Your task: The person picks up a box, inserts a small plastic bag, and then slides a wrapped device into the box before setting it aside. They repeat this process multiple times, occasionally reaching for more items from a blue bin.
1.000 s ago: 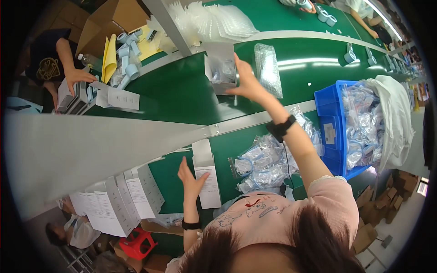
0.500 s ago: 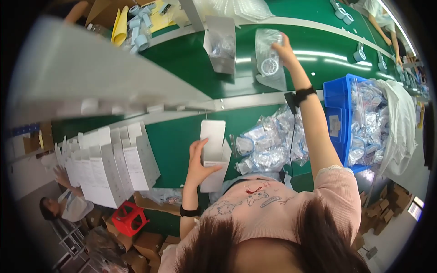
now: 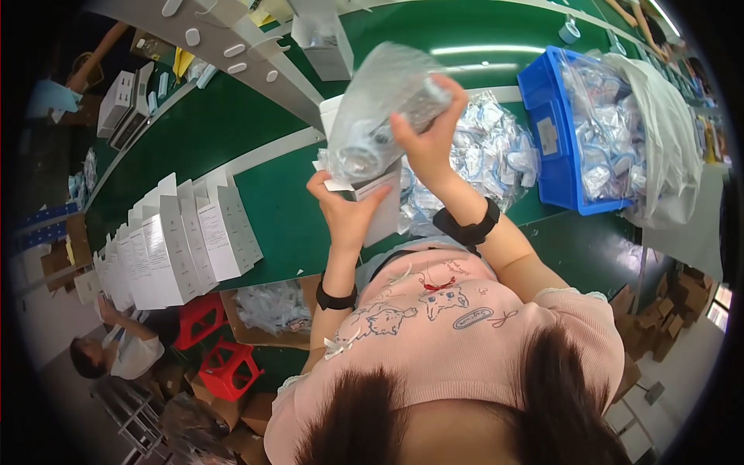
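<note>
Pouch (image 3: 377, 108) tilts over the mouth of the box (image 3: 385, 211), its upper end clamped in the right hand (image 3: 432, 133) while the left hand (image 3: 346, 208) grips the box's sides, so easing it lower-end-first past the edges should avoid snagging.

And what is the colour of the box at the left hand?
The box is white, best seen in the head view.

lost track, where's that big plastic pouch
Head view, upper centre: the plastic pouch is in the right hand, over the white box at the left hand.
</note>
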Demonstrator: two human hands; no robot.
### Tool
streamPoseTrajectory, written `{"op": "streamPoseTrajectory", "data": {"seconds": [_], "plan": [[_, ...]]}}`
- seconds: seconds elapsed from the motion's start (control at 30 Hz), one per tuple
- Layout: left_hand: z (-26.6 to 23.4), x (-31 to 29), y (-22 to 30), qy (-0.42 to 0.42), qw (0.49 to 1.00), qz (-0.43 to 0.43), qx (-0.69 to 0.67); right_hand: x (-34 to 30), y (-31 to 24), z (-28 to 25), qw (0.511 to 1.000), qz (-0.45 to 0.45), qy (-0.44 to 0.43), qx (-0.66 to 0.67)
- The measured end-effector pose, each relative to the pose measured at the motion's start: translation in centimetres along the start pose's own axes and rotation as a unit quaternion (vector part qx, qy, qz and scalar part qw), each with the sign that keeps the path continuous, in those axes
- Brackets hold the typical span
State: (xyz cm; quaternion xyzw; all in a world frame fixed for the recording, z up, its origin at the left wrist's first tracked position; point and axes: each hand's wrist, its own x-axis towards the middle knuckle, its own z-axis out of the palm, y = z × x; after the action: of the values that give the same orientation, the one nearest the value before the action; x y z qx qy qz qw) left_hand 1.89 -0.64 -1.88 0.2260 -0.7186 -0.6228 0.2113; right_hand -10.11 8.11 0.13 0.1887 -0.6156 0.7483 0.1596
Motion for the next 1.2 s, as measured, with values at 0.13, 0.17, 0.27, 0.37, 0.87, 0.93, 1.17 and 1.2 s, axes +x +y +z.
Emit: {"op": "streamPoseTrajectory", "data": {"seconds": [0.13,0.17,0.27,0.37,0.87,0.93,1.17,1.2], "plan": [[-1.0,-0.6,-2.7,0.032,0.994,0.069,0.075,0.5,-2.4,-1.9,0.969,-0.09,-0.178,-0.145],[-1.4,-0.4,-2.7,0.015,0.985,0.141,0.094,0.8,-2.9,-2.1,0.952,-0.092,-0.242,-0.165],[-1.4,0.1,-2.7,-0.019,0.95,0.284,0.128,0.9,-3.8,-2.5,0.948,-0.074,-0.223,-0.214],[-0.4,1.0,-0.7,-0.092,0.918,0.339,0.183,0.3,-4.1,-2.8,0.929,-0.099,-0.208,-0.288],[-1.5,1.0,-6.2,-0.047,0.957,0.277,0.079,-6.1,8.6,-18.1,0.834,0.08,-0.203,-0.507],[-2.6,0.7,-5.1,-0.04,0.966,0.245,0.079,-6.7,10.0,-19.4,0.814,0.119,-0.247,-0.512],[-6.5,-0.1,-2.7,0.039,0.955,0.201,0.216,-5.3,7.9,-18.5,0.805,0.29,-0.281,-0.435],[-6.9,-0.1,-2.8,0.045,0.955,0.199,0.217,-4.8,7.0,-17.6,0.804,0.288,-0.286,-0.434]]}}
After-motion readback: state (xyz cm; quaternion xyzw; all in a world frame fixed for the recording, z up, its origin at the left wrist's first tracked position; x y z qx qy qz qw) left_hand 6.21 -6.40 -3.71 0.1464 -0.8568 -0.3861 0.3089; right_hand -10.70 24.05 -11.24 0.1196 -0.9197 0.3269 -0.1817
